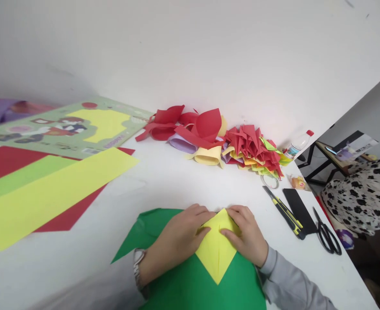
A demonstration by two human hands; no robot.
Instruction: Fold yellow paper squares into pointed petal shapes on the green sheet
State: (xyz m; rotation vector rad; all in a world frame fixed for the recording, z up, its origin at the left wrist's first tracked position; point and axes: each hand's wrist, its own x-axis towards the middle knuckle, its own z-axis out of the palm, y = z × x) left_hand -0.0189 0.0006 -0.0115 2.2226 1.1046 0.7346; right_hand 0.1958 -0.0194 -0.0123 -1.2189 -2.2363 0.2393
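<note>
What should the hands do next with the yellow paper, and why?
Maybe press the yellow paper flatter with the thumbs. The left hand and right hand hold opposite sides near its top, both thumbs already rest on it, and a dark line between its folds suggests a small gap.

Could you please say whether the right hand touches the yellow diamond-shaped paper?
Touching: the head view shows the right hand with its thumb on the yellow paper.
</note>
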